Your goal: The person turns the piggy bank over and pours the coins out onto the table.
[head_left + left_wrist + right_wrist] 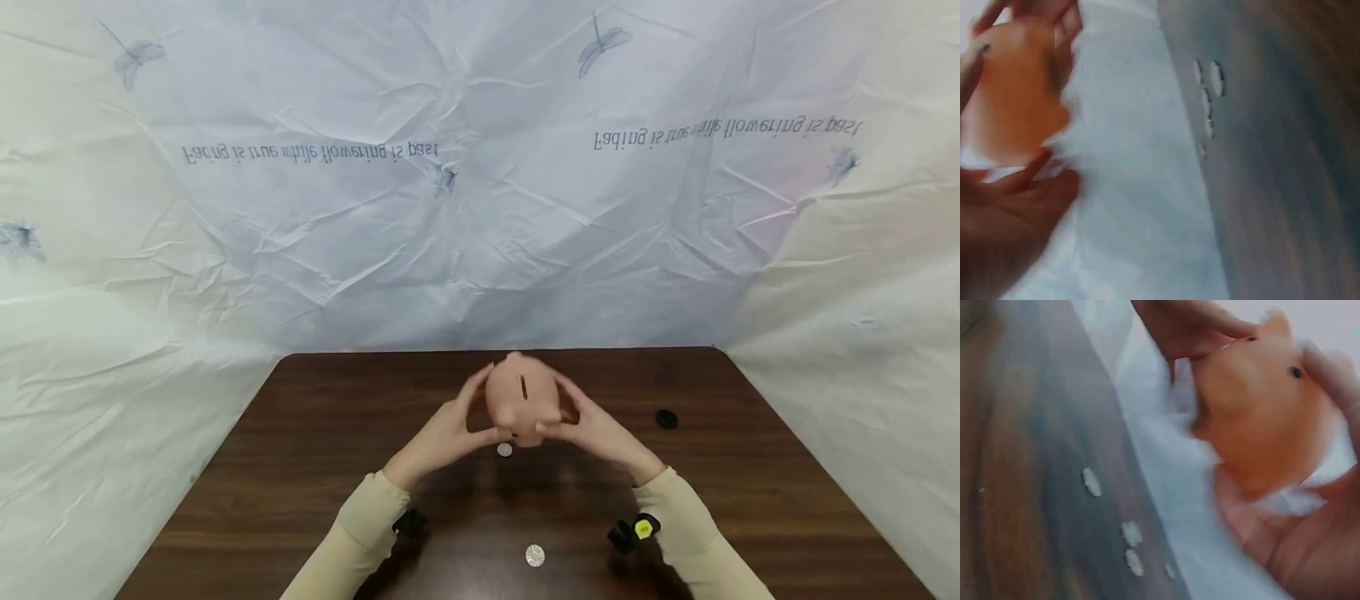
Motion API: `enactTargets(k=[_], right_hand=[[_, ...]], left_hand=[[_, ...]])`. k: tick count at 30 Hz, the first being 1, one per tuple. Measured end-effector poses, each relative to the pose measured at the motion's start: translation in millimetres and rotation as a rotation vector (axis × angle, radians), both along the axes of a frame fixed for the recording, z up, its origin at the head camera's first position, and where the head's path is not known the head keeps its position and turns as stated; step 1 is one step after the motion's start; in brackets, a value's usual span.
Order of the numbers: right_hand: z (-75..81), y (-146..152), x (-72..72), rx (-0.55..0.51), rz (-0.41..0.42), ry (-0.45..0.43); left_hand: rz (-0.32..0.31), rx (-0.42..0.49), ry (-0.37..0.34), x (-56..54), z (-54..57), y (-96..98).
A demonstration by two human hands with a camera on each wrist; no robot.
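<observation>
A pink-orange piggy bank is held up off the dark table between both hands, its slot facing the head camera. My left hand grips its left side, thumb low near the snout and fingers further up. The opposite side is gripped by my right hand in much the same way. In the right wrist view the piggy bank shows two dark eyes, blurred by motion. One coin lies on the table just below it in the head view; another coin is nearer the front.
Several silvery coins lie on the wooden table, seen from the side in both wrist views. A small round black piece sits at the right. Pale printed sheeting hangs behind the table and along both sides.
</observation>
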State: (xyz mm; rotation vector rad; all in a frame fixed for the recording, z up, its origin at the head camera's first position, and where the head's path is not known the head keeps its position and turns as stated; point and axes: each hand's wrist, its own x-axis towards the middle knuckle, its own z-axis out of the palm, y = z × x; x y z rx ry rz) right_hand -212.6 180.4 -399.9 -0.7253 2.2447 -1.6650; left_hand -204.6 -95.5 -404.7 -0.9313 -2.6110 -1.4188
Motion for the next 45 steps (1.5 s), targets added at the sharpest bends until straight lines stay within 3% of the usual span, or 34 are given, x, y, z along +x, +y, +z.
enactTargets(k=[3, 6, 11, 16, 21, 23, 25, 29, 31, 33, 37, 39, 42, 45], right_hand=[[-9.4, -2.0, -2.1, 0.133, -0.022, -0.139], [-15.5, -4.1, -0.7, 0.182, 0.003, -0.192], [-13.9, -5.2, 2.0, 0.167, -0.013, -0.193], [-9.6, -4.2, 6.9, 0.102, -0.016, -0.151], [-2.2, -1.3, 14.3, -0.133, 0.018, 0.082], [1.6, -1.1, 14.7, -0.184, 0.050, 0.104], [4.2, -1.2, 13.4, -0.156, 0.050, 0.038], [2.6, -0.9, 12.2, 0.036, 0.048, -0.198], [0.4, -0.7, 14.7, 0.096, 0.048, -0.257], [-0.5, 0.3, 16.8, 0.089, 0.059, -0.252], [2.2, 1.6, 15.6, -0.023, 0.067, -0.118], [2.5, 1.9, 13.6, -0.062, 0.070, -0.095], [0.7, 1.5, 12.5, -0.072, 0.040, -0.160], [-1.2, 0.9, 12.9, -0.011, 0.017, -0.261]], left_hand=[[0.036, -0.108, -0.216, -1.5, -13.4, 2.4], [0.038, -0.140, -0.338, -1.7, -22.0, 2.8], [0.035, -0.130, -0.326, -3.8, -20.2, 2.5], [-0.059, -0.093, -0.299, -0.8, -11.8, -3.3], [-0.170, 0.092, -0.095, 5.9, 4.1, -8.4], [-0.167, 0.130, -0.034, 5.9, 8.4, -6.8], [-0.113, 0.092, -0.042, 5.4, 8.9, -4.1], [-0.014, -0.066, -0.243, 5.7, -0.9, 1.6], [-0.002, -0.105, -0.298, 7.7, -5.0, 2.4], [-0.022, -0.091, -0.313, 8.4, -5.0, 1.1], [-0.105, -0.005, -0.202, 5.2, 1.8, -2.6], [-0.132, 0.041, -0.184, 4.4, 4.5, -3.2], [-0.095, 0.031, -0.200, 4.1, 3.6, -2.2], [-0.048, -0.031, -0.315, 3.8, 1.7, -1.1]])
